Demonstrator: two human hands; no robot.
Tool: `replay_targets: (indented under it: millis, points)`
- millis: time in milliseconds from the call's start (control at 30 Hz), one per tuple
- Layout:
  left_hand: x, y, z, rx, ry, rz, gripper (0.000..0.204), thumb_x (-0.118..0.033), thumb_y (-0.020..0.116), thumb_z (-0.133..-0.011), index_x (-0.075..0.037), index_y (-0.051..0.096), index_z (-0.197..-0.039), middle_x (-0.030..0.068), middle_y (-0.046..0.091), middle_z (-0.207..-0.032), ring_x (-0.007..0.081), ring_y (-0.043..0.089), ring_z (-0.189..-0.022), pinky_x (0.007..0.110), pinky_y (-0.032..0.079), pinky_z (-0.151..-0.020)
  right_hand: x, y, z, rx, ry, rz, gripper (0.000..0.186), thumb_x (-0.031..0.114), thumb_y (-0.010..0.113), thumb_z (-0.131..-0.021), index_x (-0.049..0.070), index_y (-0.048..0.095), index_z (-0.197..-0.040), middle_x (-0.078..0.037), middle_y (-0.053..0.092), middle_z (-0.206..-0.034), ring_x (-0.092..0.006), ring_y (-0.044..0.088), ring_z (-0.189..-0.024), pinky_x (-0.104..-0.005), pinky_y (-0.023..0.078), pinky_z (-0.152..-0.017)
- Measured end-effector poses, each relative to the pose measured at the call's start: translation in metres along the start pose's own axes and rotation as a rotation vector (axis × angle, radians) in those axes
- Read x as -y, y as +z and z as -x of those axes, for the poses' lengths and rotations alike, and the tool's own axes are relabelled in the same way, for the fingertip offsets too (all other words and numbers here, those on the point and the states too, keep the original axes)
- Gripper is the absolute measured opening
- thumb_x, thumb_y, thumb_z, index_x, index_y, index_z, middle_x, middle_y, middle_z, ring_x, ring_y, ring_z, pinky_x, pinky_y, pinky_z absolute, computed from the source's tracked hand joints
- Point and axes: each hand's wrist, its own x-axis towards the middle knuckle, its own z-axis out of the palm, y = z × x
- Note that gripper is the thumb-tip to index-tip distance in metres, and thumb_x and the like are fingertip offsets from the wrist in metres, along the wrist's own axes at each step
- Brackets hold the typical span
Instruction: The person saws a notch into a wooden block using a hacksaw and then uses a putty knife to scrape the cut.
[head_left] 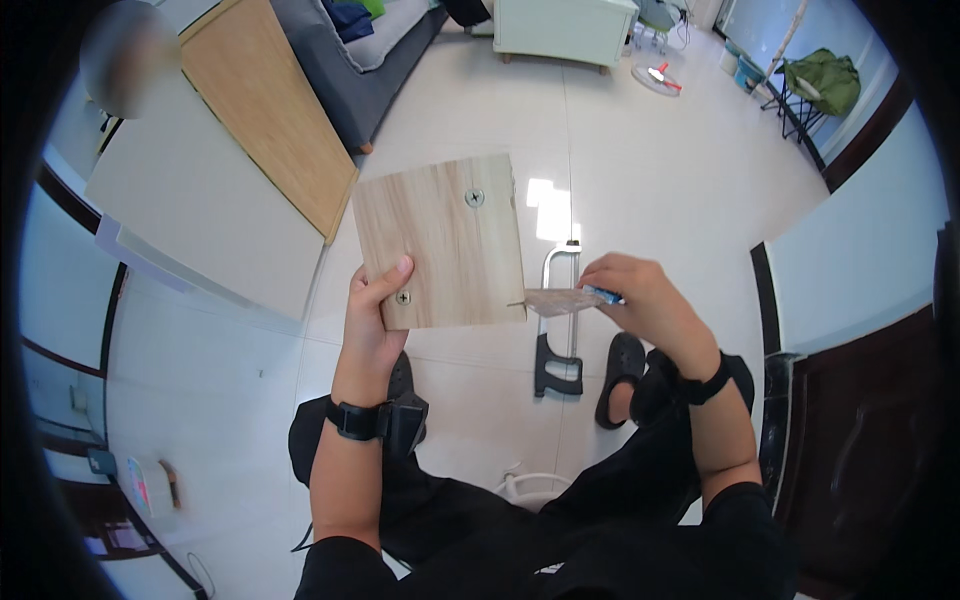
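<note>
My left hand (372, 300) grips a pale wood-grain board (440, 245) by its lower left corner, thumb on the face and the other fingers behind. Two round metal fittings with cross-shaped recesses sit in that face, one near the upper right (475, 198), one by my thumb (403, 298). My right hand (640, 295) is closed on a flat brownish piece (562, 301) with a blue-and-white end, whose kind I cannot make out. Its thin tip reaches the board's lower right edge; whether they touch is unclear. Below it, a hacksaw (558, 370) with a black handle lies on the floor.
A white cabinet with a wooden edge (270, 120) stands at the left, with a grey sofa (335, 75) beyond it. My feet in black clogs (622, 365) flank the hacksaw. Far right are a green folding chair (822, 82) and a dark door (860, 440).
</note>
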Motion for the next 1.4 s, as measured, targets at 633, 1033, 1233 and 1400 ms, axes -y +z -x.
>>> replay_targets:
  millis: [633, 1033, 1233, 1400]
  points:
    - [-0.006, -0.009, 0.003, 0.027, 0.071, -0.240, 0.046, -0.016, 0.072, -0.080, 0.008, 0.054, -0.115, 0.0155, 0.063, -0.103, 0.0188, 0.065, -0.091, 0.030, 0.054, -0.079, 0.009, 0.025, 0.002, -0.014, 0.046, 0.442, 0.027, 0.023, 0.077, -0.072, 0.009, 0.055, -0.080, -0.006, 0.060, -0.066, -0.0281, 0.061, -0.061, -0.0356, 0.048, -0.053]
    - [0.003, -0.011, 0.002, 0.026, -0.088, 0.134, 0.050, -0.023, 0.062, -0.091, 0.003, 0.043, -0.130, 0.0145, 0.059, -0.118, 0.0219, 0.061, -0.106, 0.035, 0.051, -0.091, 0.023, 0.047, -0.008, -0.074, 0.160, -0.253, 0.032, 0.030, 0.075, -0.082, 0.003, 0.061, -0.071, -0.008, 0.054, -0.051, -0.0228, 0.048, -0.042, -0.0297, 0.038, -0.044]
    - [-0.003, -0.006, -0.005, 0.059, -0.073, 0.133, 0.048, -0.024, 0.061, -0.092, 0.002, 0.044, -0.129, 0.0142, 0.059, -0.119, 0.0215, 0.060, -0.108, 0.035, 0.050, -0.093, 0.023, 0.029, -0.013, -0.187, 0.087, -0.082, 0.027, 0.023, 0.077, -0.079, 0.004, 0.060, -0.070, -0.008, 0.056, -0.055, -0.0204, 0.050, -0.044, -0.0279, 0.039, -0.045]
    - [-0.012, -0.005, -0.003, 0.018, 0.000, 0.111, 0.047, -0.027, 0.060, -0.093, 0.000, 0.045, -0.129, 0.0119, 0.060, -0.119, 0.0200, 0.059, -0.109, 0.035, 0.049, -0.093, 0.018, 0.012, -0.011, -0.233, 0.040, -0.077, 0.023, 0.015, 0.080, -0.073, 0.006, 0.059, -0.070, -0.006, 0.056, -0.057, -0.0186, 0.052, -0.046, -0.0267, 0.039, -0.045]
